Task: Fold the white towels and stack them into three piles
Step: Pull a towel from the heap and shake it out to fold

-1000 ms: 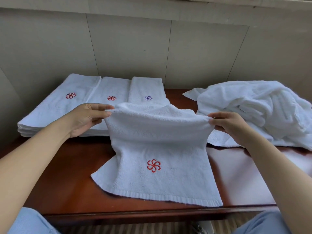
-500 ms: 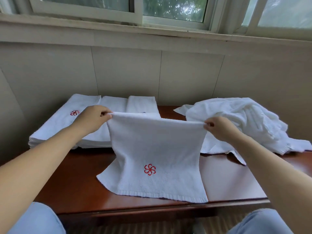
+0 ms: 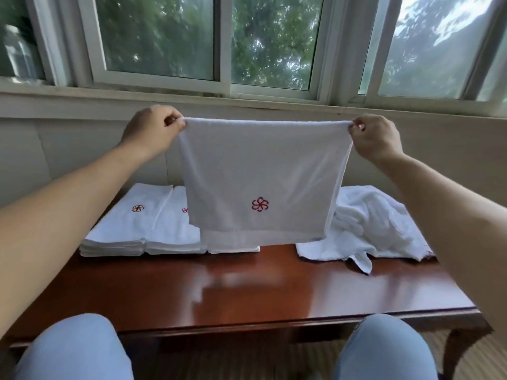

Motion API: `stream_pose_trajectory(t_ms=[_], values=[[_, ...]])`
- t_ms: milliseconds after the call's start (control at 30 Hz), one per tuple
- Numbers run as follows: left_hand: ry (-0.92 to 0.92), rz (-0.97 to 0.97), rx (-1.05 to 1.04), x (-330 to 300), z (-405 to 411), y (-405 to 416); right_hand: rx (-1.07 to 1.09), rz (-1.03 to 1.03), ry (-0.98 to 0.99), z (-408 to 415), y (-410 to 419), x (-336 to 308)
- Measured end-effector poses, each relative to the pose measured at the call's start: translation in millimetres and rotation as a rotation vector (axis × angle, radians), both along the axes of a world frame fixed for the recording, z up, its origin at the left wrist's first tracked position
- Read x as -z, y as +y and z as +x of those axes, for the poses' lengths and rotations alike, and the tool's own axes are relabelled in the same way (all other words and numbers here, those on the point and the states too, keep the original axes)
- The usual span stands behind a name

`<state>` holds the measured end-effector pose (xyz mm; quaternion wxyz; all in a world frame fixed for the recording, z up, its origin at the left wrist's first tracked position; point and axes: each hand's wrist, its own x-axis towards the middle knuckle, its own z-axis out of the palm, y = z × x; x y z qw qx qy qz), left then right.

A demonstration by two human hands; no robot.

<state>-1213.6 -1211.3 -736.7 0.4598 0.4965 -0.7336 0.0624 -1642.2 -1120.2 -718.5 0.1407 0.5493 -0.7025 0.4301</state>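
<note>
Lifting the white towel (image 3: 260, 182) clear of the bench (image 3: 247, 292), your left hand (image 3: 155, 130) and right hand (image 3: 375, 135) pinch its top corners, ready for folding beside the folded piles (image 3: 137, 229).

I see a glossy dark red-brown wooden table (image 3: 247, 294) standing against a pale panelled wall (image 3: 452, 160). Above the wall runs a white-framed sliding window (image 3: 227, 86), green foliage blurred beyond its glass. Daylight glints off the tabletop. Striped flooring (image 3: 444, 352) shows under its front edge.
</note>
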Motion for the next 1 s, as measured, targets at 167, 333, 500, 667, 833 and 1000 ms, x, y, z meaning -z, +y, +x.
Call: stream_pose_trajectory(t_ms=[167, 333, 500, 667, 833, 1000], values=[[0.074, 0.012, 0.052, -10, 16, 27, -0.094, -0.002, -0.185, 13, 26, -14], [0.298, 0.008, 0.102, -22, 29, 41, -0.077, -0.094, -0.214, 23, 33, -28], [0.439, 0.244, 0.178, -6, 29, 21, -0.211, 0.076, -0.398, 31, -7, -15], [0.511, 0.535, 0.167, 73, 11, -35, -0.297, 0.389, -0.48, 49, -77, 65], [0.304, 0.863, 0.18, 183, 0, -60, -0.435, 0.698, -0.44, 58, -102, 179], [-0.057, 1.024, -0.045, 275, 12, -60, -0.314, 1.104, -0.363, 51, -88, 275]])
